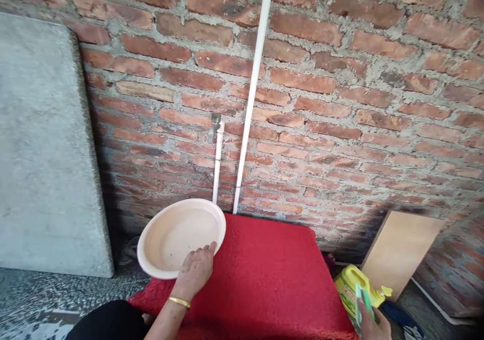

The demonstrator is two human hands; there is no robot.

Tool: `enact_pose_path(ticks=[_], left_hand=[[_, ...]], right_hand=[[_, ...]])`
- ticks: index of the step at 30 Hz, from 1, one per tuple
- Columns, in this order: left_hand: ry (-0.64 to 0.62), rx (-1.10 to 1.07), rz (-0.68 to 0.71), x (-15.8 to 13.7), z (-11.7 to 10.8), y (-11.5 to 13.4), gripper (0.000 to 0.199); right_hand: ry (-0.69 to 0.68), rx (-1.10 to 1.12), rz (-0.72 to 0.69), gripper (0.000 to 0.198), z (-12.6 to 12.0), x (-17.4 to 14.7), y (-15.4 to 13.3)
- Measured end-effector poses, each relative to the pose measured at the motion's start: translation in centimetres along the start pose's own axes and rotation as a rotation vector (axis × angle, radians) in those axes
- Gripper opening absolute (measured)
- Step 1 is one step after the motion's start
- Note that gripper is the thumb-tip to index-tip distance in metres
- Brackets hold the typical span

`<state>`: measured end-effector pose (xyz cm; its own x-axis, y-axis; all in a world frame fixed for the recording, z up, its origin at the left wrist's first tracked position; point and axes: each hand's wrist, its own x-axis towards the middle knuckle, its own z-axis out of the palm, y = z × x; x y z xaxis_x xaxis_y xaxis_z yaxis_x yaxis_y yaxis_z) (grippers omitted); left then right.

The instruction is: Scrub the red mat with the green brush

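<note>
Left hand: the left hand has its grip clamped on the near right rim of the basin, the bent fingers reaching over the edge.
Right hand: at the lower right, the right hand has its grip closed around a green brush; the lower picture edge cuts off part of this hand.
Basin: the pale, round basin is at the far left part of the red surface, overlapping its left edge, with a few dark specks inside; whether its base rests fully there I cannot tell.
Bangle: a gold-coloured bangle circles the left wrist.
Red surface: the red surface has a rough-looking covering and lies between the two hands, its far edge near the wall.
Jug: a yellow jug stands right of the surface, partly behind the brush.
Board: a light brown board leans behind the jug.
Knee: a black-clad knee shows at the lower left.
Floor: the dark floor looks wet on the left.
Slab: a grey slab stands upright at the left.
Tap and pipes: a tap tops a short white pipe behind the basin; a long white pipe runs up beside it.
Wall: the brick wall fills the background.
</note>
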<state>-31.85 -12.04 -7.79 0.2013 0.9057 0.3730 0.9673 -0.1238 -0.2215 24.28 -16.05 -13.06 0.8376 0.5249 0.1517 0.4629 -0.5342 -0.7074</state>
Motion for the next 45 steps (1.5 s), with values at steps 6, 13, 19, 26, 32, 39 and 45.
enact_pose_path(ticks=[6, 13, 19, 26, 32, 39, 45], left_hand=[[-0.006, -0.04, -0.028, 0.3, -0.2, 0.4, 0.042], [0.036, -0.108, -0.048, 0.1, -0.6, 0.7, 0.04], [-0.019, -0.144, -0.061, 0.5, -1.5, 0.6, 0.035], [-0.036, -0.169, -0.054, 0.6, -1.8, 0.5, 0.037], [-0.044, -0.115, -0.023, 0.3, -1.6, 0.3, 0.041], [-0.088, -0.107, -0.023, 0.4, -2.1, -0.2, 0.044], [-0.072, -0.088, 0.004, 0.4, -1.8, -0.4, 0.043]], right_hand=[[-0.137, 0.251, -0.086, 0.075, 3.0, -6.7, -5.8], [-0.452, 0.302, -0.751, 0.051, 9.0, -21.4, -14.5], [-0.618, 0.145, -1.256, 0.037, 10.8, -32.8, -17.8], [-0.525, 0.036, -1.303, 0.038, 10.6, -31.6, -17.3], [-0.359, 0.006, -1.148, 0.048, 10.0, -24.5, -13.7], [-0.16, -0.098, -0.909, 0.071, 6.3, -15.6, -7.7], [-0.064, -0.238, -0.742, 0.088, 1.9, -10.4, -3.6]])
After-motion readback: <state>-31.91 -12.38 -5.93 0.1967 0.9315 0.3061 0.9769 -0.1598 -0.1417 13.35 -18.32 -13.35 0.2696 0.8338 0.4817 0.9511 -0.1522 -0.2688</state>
